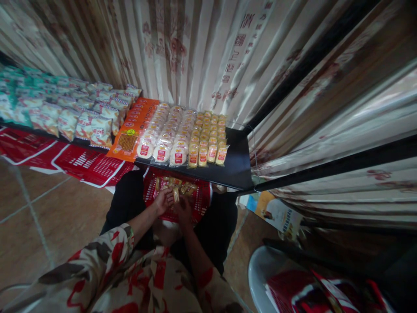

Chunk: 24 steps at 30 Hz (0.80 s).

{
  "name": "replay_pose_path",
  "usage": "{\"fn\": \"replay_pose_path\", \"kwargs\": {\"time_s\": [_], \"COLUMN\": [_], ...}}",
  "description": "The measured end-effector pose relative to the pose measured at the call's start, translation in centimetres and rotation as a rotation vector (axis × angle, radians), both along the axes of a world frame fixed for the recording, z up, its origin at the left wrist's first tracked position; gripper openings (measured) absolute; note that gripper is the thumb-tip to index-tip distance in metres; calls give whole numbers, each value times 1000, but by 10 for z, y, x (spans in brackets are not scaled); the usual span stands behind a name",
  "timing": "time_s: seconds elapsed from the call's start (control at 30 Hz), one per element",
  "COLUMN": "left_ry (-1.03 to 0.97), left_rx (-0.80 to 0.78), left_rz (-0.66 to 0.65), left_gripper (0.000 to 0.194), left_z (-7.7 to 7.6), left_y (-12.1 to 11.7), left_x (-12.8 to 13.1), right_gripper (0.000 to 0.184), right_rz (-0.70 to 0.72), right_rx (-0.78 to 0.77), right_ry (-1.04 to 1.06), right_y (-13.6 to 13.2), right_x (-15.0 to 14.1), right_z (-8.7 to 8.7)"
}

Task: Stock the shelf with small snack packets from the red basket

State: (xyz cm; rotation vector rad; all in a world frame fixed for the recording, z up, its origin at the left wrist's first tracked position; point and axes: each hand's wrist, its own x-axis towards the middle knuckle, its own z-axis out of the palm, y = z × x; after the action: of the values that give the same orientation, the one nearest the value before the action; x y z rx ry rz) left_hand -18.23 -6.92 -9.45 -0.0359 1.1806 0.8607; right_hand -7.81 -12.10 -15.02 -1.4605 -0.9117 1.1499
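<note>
A small yellow wrapped snack (pixel 176 194) stands upright between my hands, over a red plastic basket (pixel 204 201) set between my knees. My right hand (pixel 184 210) is closed on its lower end. My left hand (pixel 164 201) is turned palm up just left of the snack, its fingers loosely curled and apart, with nothing visible in it. More yellow wrapped snacks (pixel 189 188) lie in the basket beyond my hands. On the black shelf (pixel 239 158) above stand rows of similar yellow snacks (pixel 212 139), beside rows of round white wrapped crackers (pixel 161 137).
An orange snack bag (pixel 133 126) and many white chip bags (pixel 94 126) fill the shelf's left part. Red baskets (pixel 93 163) sit below it. A pleated curtain (pixel 202 52) hangs behind. Black frame bars (pixel 332 163) run at right, above a grey tub (pixel 257 274) with red packages.
</note>
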Motion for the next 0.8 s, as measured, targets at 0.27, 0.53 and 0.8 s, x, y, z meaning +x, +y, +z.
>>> {"fn": "replay_pose_path", "kwargs": {"time_s": [0.27,0.53,0.8], "left_ry": [56,81,116], "left_rx": [32,104,127], "left_rz": [-45,-84,-96], "left_gripper": [7,24,24], "left_z": [-5,-3,5], "left_y": [-8,-11,-10], "left_x": [6,8,11], "right_gripper": [34,30,30], "right_rz": [47,-3,2], "right_rx": [-26,-27,-24], "right_ry": [17,-12,-10], "right_y": [-1,-3,-2], "right_x": [1,3,1], "right_z": [2,4,0]}}
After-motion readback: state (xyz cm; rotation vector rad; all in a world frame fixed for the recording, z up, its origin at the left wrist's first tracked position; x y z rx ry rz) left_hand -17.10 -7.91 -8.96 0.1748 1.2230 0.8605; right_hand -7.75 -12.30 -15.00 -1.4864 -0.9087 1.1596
